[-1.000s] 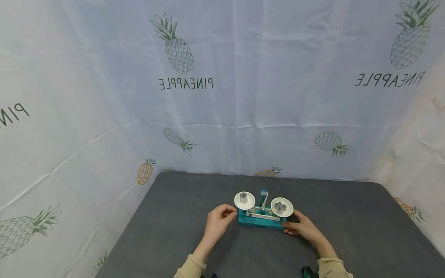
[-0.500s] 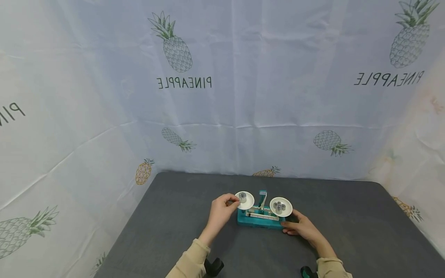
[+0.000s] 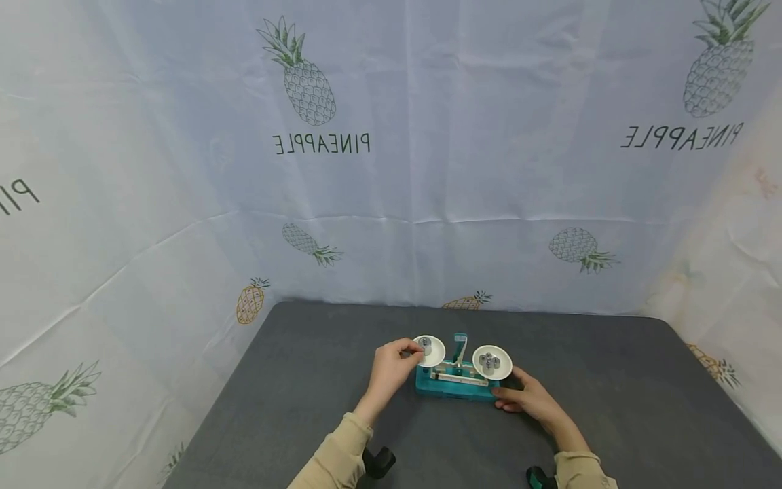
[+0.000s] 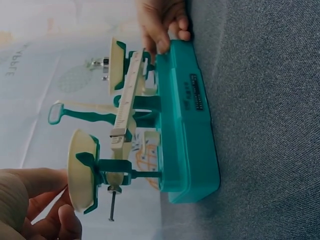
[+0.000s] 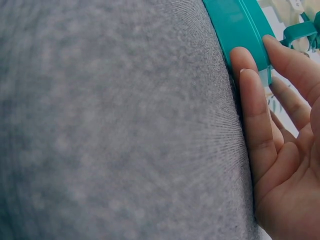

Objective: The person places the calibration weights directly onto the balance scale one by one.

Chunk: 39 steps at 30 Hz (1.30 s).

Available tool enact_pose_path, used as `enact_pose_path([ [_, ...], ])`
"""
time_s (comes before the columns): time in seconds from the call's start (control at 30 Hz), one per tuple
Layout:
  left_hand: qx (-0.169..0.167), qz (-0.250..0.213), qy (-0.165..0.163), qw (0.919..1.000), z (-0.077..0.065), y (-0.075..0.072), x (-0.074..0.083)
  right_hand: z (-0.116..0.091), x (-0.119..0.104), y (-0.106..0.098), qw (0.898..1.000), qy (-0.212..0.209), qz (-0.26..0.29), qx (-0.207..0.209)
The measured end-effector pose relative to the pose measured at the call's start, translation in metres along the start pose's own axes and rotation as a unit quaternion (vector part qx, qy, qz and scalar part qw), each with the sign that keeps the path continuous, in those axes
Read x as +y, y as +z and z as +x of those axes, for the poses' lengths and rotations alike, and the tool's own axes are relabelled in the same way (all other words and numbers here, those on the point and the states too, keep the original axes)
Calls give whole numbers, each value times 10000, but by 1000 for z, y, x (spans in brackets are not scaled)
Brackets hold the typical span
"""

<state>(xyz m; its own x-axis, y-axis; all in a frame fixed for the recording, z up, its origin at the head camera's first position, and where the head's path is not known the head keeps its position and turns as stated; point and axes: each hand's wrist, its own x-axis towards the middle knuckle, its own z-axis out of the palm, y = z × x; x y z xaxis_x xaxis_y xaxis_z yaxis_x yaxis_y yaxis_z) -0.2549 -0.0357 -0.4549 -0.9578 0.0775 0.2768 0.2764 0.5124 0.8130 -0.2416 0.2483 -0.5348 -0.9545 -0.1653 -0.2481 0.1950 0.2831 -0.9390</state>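
Observation:
A small teal balance scale (image 3: pixel 455 388) with two cream pans stands on the dark table. Its left pan (image 3: pixel 436 357) carries a shiny metal weight (image 3: pixel 425 341), and several metal weights (image 3: pixel 489 361) sit in its right pan (image 3: pixel 503 372). My left hand (image 3: pixel 392 367) reaches over the left pan's rim, thumb and fingertips brought together right at the weight. In the left wrist view, this hand hides that weight, and I cannot tell whether the fingers pinch it. My right hand (image 5: pixel 287 145) grips the right end of the teal base (image 5: pixel 242 30), its side lying along the table.
A black strap piece (image 3: pixel 379 462) shows beside the left sleeve (image 3: pixel 342 451), and a black and green one (image 3: pixel 540 477) by the right sleeve (image 3: pixel 580 468). Pale pineapple-printed cloth (image 3: pixel 464 170) hangs behind the table (image 3: pixel 305 380) and at its sides.
My left hand has risen from beside the scale's left end to the left pan, shifting slightly further inward since half a second ago. My right hand has kept its hold on the base.

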Motion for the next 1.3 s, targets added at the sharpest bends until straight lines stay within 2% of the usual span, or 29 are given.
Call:
enact_pose_path([
  [0.23,50,213,172,9996,1,1,-2,1,1,0,10000,7,-33,54],
  [0.67,184,538,183,9982,0,3,-2,1,3,1,10000,7,-21,50],
  [1.3,149,516,196,9984,-1,-1,-2,1,1,2,9999,20,-31,168],
])
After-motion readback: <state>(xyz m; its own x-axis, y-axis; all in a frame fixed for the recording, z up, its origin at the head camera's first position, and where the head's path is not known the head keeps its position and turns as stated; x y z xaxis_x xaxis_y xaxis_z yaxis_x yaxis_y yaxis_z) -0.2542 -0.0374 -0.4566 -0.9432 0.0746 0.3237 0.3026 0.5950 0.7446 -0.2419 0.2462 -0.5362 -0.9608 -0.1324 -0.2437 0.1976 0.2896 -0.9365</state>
